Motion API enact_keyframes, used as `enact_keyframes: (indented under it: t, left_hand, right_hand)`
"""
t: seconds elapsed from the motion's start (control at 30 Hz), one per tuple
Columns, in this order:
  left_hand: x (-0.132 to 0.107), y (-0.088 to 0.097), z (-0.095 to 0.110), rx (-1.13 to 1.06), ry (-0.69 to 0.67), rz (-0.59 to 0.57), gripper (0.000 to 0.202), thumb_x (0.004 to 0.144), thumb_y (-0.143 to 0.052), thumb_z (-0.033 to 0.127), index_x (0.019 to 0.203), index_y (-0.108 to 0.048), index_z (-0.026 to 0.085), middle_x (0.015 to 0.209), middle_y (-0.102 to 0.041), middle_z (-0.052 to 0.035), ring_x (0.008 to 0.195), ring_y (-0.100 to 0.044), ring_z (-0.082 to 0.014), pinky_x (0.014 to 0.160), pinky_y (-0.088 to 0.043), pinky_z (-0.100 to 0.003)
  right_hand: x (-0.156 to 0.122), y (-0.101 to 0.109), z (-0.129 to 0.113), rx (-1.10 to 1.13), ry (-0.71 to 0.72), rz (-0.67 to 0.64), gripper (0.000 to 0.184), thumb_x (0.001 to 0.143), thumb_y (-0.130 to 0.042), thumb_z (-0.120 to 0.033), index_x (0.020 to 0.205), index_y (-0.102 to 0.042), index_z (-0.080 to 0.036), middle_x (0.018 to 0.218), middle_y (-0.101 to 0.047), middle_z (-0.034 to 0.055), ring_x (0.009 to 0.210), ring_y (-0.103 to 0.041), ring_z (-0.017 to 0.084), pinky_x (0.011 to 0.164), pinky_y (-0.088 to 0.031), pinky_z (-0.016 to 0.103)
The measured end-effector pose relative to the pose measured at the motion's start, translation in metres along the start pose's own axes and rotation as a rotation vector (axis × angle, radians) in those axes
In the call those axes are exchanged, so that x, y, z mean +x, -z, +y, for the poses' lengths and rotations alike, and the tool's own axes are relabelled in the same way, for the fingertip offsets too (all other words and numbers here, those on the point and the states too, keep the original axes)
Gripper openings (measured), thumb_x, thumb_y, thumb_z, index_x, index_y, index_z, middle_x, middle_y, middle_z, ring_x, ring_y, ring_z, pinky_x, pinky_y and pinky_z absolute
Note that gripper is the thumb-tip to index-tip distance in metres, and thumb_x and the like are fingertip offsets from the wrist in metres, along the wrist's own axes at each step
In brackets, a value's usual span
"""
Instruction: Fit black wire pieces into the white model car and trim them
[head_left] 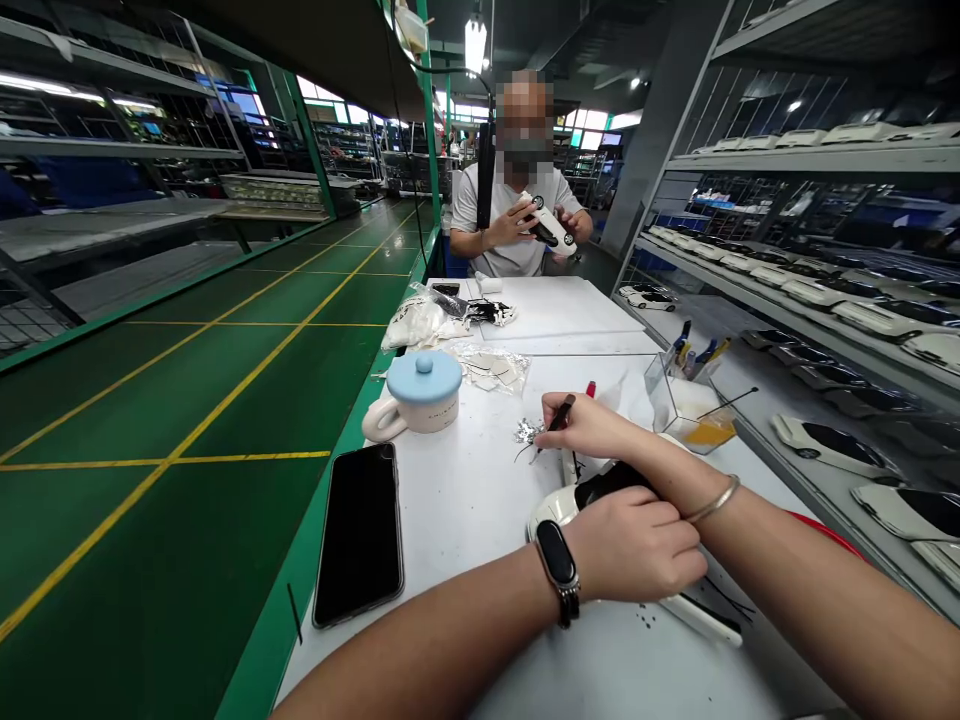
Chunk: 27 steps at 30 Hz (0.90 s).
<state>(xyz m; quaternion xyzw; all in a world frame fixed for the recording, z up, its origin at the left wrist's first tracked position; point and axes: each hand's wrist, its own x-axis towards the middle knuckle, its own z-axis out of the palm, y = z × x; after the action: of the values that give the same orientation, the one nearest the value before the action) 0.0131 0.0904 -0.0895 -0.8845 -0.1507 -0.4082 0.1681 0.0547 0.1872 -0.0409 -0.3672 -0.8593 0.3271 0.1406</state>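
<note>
Far L: green floor (187, 400) w/ yellow lines, beside the white bench (465, 500). At the bench's L edge a black phone (360, 535) lies face up, long axis running away from the person. Just beyond it is a white mug (420, 395) w/ pale blue lid, handle to the L. Further back are clear bags of parts (424, 322). At the far end a co-worker holds another car (551, 226) in both hands. Centre: a small heap of silver bits (527, 432) lies just L of the right hand (589, 428), which reaches in from the R, bangle at the wrist. Its fingers are pinched shut on a thin black tool (562, 411), tip aimed down-L at the bits; can't tell if it touches. So the right hand is the nearer one to the bits. Closer in, the left hand (634, 545), black band on the wrist, is curled down over a white toy car (559, 505) and holds it against the bench. The car's long axis runs diagonally, far-L to near-R, mostly hidden under the hand. R: a clear box (686, 405) of pens, then shelves of white car shells (832, 445).
</note>
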Motion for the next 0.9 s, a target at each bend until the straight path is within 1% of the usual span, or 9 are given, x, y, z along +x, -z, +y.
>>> enact_keyframes:
  t: [0.3,0.4,0.47,0.6,0.67,0.9]
  left_hand:
    - [0.0017,0.0031,0.0027,-0.017,0.014,-0.074,0.027,0.086,-0.045,0.008,0.063,-0.056,0.017,0.065,-0.057,-0.0015,0.065,-0.048,-0.0147,0.062,-0.034,-0.029]
    - [0.0026,0.0045,0.0028,-0.018,0.019,-0.098,0.028,0.087,-0.045,0.008,0.063,-0.057,0.017,0.066,-0.058,-0.0009,0.065,-0.049,-0.014,0.063,-0.033,-0.028]
    - [0.0032,0.0049,0.0028,-0.007,0.019,-0.088,0.028,0.087,-0.045,0.008,0.063,-0.056,0.017,0.065,-0.058,-0.0004,0.065,-0.049,-0.0135,0.063,-0.033,-0.028]
    - [0.0034,0.0026,0.0028,0.008,0.013,-0.019,0.029,0.086,-0.045,0.007,0.06,-0.055,0.017,0.062,-0.057,0.0001,0.063,-0.049,-0.0134,0.062,-0.033,-0.028]
    - [0.003,0.0009,0.0026,0.007,0.008,-0.004,0.03,0.086,-0.045,0.008,0.06,-0.055,0.017,0.061,-0.057,0.0,0.064,-0.049,-0.0136,0.062,-0.033,-0.028]
    - [0.0024,0.0009,0.0028,-0.011,0.027,-0.072,0.029,0.087,-0.043,0.008,0.063,-0.057,0.017,0.066,-0.058,-0.0008,0.066,-0.049,-0.0136,0.064,-0.032,-0.029]
  right_hand:
    - [-0.0004,-0.0016,-0.0002,-0.029,-0.007,0.016,0.028,0.065,-0.069,-0.027,0.064,-0.042,-0.02,0.057,-0.044,-0.0061,0.055,-0.038,0.01,0.052,-0.03,0.024]
    - [-0.0002,-0.0019,0.0003,-0.022,-0.013,-0.01,0.028,0.065,-0.069,-0.029,0.066,-0.042,-0.02,0.058,-0.044,-0.0061,0.056,-0.039,0.011,0.051,-0.031,0.024]
    - [0.0,-0.0025,0.001,-0.019,-0.012,-0.031,0.029,0.065,-0.07,-0.03,0.067,-0.043,-0.02,0.058,-0.044,-0.0061,0.056,-0.039,0.011,0.051,-0.031,0.024]
    - [0.0,-0.0039,0.0032,-0.013,0.01,-0.045,0.027,0.066,-0.069,-0.03,0.067,-0.044,-0.02,0.06,-0.046,-0.0056,0.058,-0.04,0.011,0.052,-0.032,0.025]
    - [-0.0003,-0.0042,0.0051,-0.008,0.022,-0.046,0.026,0.066,-0.068,-0.03,0.068,-0.044,-0.02,0.061,-0.046,-0.0053,0.059,-0.04,0.011,0.053,-0.032,0.025]
    - [-0.0021,0.001,0.0087,0.019,0.063,-0.023,0.029,0.068,-0.068,-0.035,0.068,-0.044,-0.019,0.063,-0.047,-0.0041,0.061,-0.041,0.012,0.056,-0.033,0.025]
